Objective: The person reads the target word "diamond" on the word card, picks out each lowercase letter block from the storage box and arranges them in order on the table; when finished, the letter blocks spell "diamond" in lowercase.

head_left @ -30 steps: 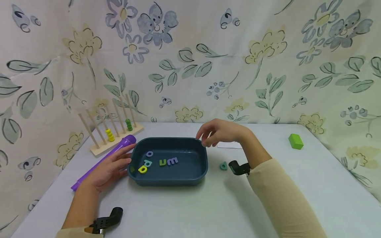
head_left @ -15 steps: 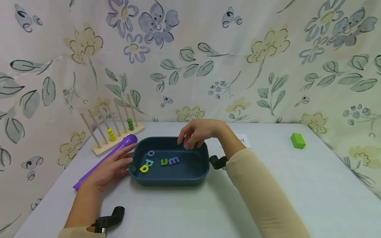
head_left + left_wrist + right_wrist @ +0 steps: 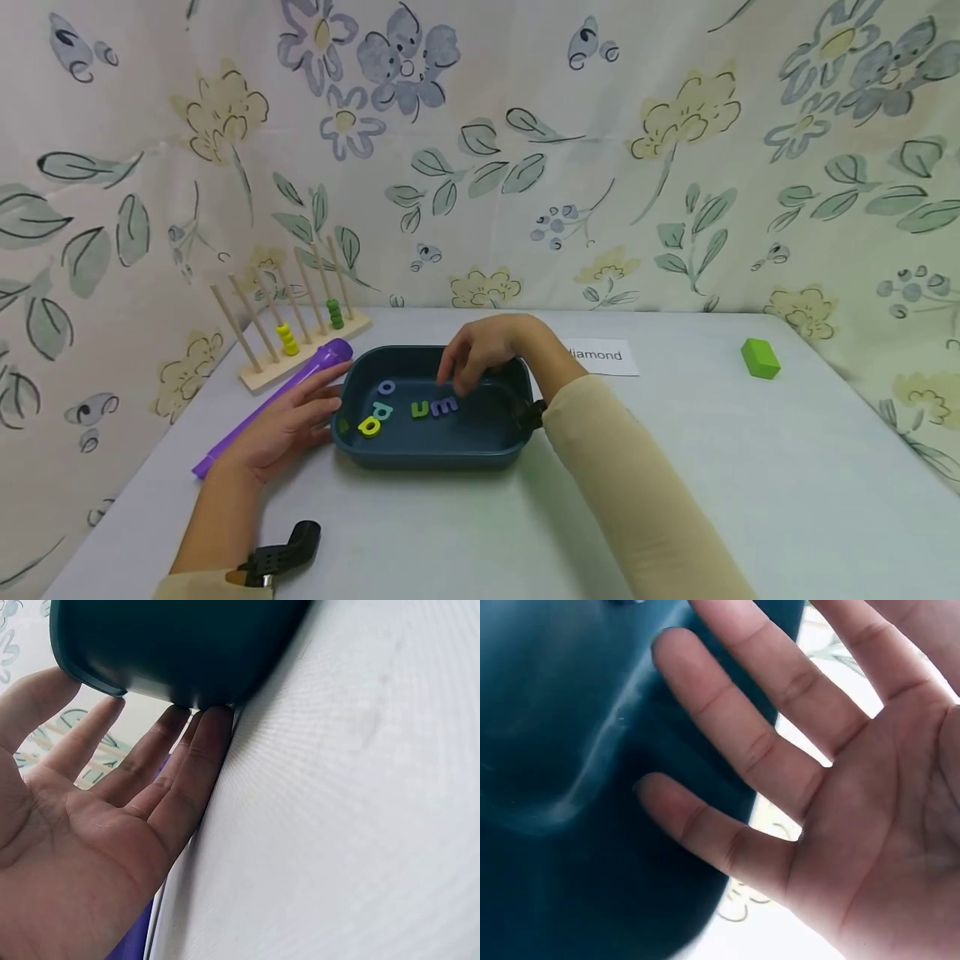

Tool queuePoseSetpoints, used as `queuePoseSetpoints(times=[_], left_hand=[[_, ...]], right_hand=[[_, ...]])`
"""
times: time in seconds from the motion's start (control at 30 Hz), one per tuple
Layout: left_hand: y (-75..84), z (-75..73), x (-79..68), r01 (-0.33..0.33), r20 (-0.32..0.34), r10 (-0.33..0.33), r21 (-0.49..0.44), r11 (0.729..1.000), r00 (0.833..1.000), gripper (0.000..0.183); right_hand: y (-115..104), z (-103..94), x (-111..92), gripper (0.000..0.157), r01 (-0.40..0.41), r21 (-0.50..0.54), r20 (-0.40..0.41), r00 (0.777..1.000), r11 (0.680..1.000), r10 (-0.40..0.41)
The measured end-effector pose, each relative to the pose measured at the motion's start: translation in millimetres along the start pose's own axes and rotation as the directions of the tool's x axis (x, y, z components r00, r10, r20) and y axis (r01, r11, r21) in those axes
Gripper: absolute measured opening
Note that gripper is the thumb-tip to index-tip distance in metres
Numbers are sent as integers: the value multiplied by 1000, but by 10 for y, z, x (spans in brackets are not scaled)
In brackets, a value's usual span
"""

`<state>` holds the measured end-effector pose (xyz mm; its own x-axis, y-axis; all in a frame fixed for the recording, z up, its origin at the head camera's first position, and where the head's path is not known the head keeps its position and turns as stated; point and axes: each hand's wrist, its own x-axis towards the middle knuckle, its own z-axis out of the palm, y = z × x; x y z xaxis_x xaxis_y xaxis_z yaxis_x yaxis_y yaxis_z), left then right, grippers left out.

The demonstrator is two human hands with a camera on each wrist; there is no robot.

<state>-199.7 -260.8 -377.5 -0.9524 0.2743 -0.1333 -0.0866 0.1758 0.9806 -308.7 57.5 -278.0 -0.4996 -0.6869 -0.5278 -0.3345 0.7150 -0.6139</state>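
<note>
A dark blue-green plastic tray (image 3: 480, 429) holds several small letters. Its left wall is touched by the straight fingertips of my left hand (image 3: 281, 433), which is spread out in the left wrist view. Over the tray's far right part reaches my right hand (image 3: 487, 348), fingers pointing down just above a purple letter m (image 3: 444, 406); no held item shows. Beside the m lies a green letter (image 3: 419, 409). Toward the left are a purple o (image 3: 386, 387), a teal letter (image 3: 382, 412), a yellow letter (image 3: 369, 427) and a dark green piece (image 3: 342, 425).
Behind my right wrist lies a white card (image 3: 611, 357) reading "diamond", its first letter partly covered. A wooden peg stand (image 3: 258, 379) with yellow and green beads is at the back left, beside a purple tube (image 3: 232, 442). A green block (image 3: 761, 358) sits far right.
My right hand has moved left from the tray's far right corner, then down into it toward the m. The card has come into view; the forearm now hides the teal letter on the table.
</note>
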Motion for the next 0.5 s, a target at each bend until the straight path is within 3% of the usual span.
queuePoseSetpoints(times=[0.5], left_hand=[[-1, 10, 36, -9, 3, 9, 3, 1000, 1000, 61]], right_hand=[[14, 62, 183, 30, -101, -11, 141, 985, 995, 102]])
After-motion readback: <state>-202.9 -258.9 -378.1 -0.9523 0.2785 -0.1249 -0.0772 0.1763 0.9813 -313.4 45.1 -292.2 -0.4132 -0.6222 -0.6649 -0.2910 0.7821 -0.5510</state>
